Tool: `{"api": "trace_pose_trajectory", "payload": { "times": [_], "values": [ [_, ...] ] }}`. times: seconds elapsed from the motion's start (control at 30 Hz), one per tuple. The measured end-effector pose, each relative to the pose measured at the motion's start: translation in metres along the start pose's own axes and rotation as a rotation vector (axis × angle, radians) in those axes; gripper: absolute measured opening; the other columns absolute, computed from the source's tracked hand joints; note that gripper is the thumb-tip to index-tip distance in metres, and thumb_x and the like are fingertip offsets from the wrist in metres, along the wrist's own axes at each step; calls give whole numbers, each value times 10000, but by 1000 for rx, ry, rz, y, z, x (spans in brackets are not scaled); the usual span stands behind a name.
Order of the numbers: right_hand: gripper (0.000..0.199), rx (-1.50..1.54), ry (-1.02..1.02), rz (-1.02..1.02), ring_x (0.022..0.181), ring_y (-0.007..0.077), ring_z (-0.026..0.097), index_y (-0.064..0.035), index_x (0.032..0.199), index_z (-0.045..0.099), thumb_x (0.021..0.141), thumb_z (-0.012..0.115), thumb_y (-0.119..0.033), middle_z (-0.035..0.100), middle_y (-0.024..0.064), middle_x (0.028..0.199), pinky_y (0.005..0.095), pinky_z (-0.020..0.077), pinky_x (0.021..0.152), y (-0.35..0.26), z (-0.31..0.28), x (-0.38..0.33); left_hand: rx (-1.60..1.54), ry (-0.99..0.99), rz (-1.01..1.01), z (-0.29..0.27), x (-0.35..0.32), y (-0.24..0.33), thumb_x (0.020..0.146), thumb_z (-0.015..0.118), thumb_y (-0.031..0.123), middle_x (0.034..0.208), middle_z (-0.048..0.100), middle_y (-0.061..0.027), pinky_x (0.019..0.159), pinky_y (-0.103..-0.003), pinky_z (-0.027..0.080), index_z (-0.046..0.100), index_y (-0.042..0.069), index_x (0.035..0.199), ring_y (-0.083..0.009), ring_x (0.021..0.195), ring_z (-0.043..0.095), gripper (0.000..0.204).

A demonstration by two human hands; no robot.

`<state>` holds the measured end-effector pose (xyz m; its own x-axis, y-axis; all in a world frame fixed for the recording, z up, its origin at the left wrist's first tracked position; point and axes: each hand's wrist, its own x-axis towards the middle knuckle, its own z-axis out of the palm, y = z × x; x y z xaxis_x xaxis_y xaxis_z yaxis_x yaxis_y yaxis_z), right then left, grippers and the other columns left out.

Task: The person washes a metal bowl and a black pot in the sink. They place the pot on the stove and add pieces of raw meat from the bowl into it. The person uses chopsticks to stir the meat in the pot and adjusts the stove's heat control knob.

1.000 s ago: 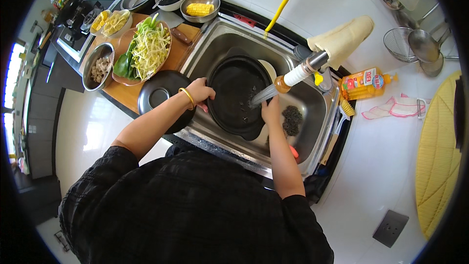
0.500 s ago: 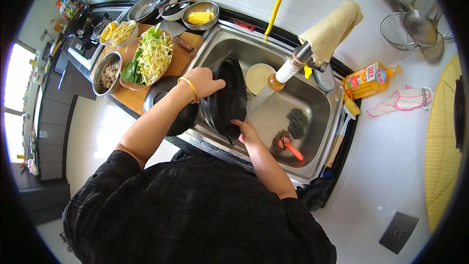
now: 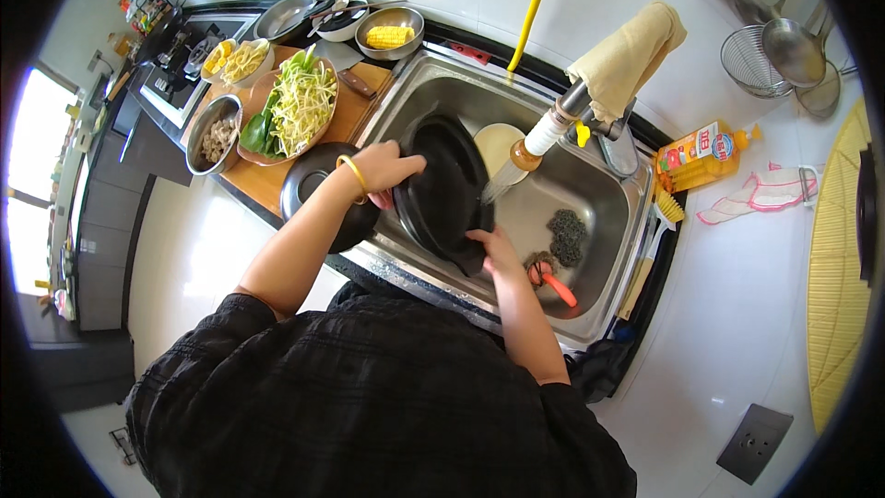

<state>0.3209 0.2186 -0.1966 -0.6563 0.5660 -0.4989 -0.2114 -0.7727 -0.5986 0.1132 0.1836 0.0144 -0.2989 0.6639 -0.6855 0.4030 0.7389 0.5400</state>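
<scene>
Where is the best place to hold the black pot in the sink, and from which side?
Probably the rim, at two opposite points. The black pot stands tilted on edge in the sink, so the left hand takes the upper left rim and the right hand the lower edge. Its wall is smooth and wet-looking.

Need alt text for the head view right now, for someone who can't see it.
Both hands, left hand and right hand, hold a black pot tilted on edge in a steel sink, with tap water running beside it. A board of vegetables sits to the left.

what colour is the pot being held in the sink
Black, inside and out. The head view shows the pot tilted over the sink.
</scene>
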Motion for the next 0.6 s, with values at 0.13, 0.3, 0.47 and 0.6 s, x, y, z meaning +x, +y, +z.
{"api": "trace_pose_trajectory", "payload": {
  "times": [0.13, 0.3, 0.47, 0.6],
  "values": [
    [412, -300, 125, -306, 828, 228, 558, 38, 1011, 474, 605, 543, 65, 570, 129, 911, 301, 436, 738, -21, -26, -13, -528, -133, -51, 39, 53, -71, 712, 608, 137, 876, 574, -157, 470, -409, 516, 380, 60, 1117, -292, 628, 598, 471],
    [399, -1166, 557, -394, 849, 376, 538, 32, 963, 447, 609, 574, -102, 558, 246, 857, 375, 414, 748, -61, -33, -40, -1065, -306, -146, 100, 88, -122, 653, 543, -122, 991, 542, -173, 672, -492, 485, 484, -43, 1034, -321, 870, 552, 393],
    [437, -1321, 618, -342, 883, 382, 518, 39, 1010, 437, 662, 607, -162, 541, 256, 911, 381, 407, 754, -87, -42, -54, -1200, -280, 22, 140, 93, -123, 641, 509, -113, 949, 547, -142, 587, -396, 515, 461, 2, 1047, -269, 808, 570, 424],
    [359, -1179, 558, -371, 832, 352, 537, 35, 975, 474, 725, 587, -196, 552, 227, 889, 361, 408, 731, -82, -52, -52, -1200, -333, 58, 133, 80, -113, 647, 508, -99, 992, 524, -139, 554, -400, 515, 418, 13, 1090, -271, 817, 565, 465]
  ]
}}
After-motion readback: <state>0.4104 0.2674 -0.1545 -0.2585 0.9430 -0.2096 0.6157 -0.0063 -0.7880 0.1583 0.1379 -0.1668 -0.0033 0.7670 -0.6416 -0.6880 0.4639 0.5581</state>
